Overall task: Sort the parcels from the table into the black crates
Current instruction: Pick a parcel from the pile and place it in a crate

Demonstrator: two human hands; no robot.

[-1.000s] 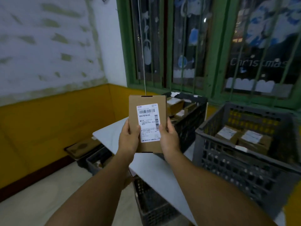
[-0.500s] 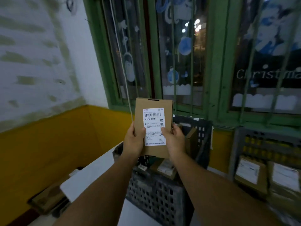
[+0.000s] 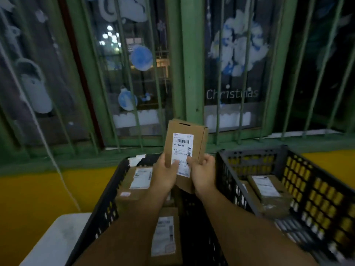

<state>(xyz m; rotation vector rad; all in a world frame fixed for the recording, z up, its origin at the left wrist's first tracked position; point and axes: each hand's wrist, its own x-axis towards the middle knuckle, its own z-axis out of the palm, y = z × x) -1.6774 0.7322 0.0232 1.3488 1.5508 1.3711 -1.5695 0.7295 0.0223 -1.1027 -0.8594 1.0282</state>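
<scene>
A small brown cardboard parcel (image 3: 184, 143) with a white barcode label stands upright in the air above the left black crate (image 3: 107, 196). My left hand (image 3: 165, 174) grips its lower left side, thumb over the label. My right hand (image 3: 202, 172) grips its lower right side. Several labelled brown parcels (image 3: 134, 183) lie inside that left crate under my arms. The right black crate (image 3: 299, 181) beside it holds a labelled parcel (image 3: 267, 191) too.
Both crates stand on a white table (image 3: 57, 239) whose bare corner shows at the lower left. Behind them is a yellow wall band and a green barred window (image 3: 184, 73) with Christmas decals. A white cord (image 3: 38, 131) hangs at the left.
The view has swung right and closer to the crates. The parcel, still gripped by both hands, has moved from beside the table to above the left crate and tilts slightly.
</scene>
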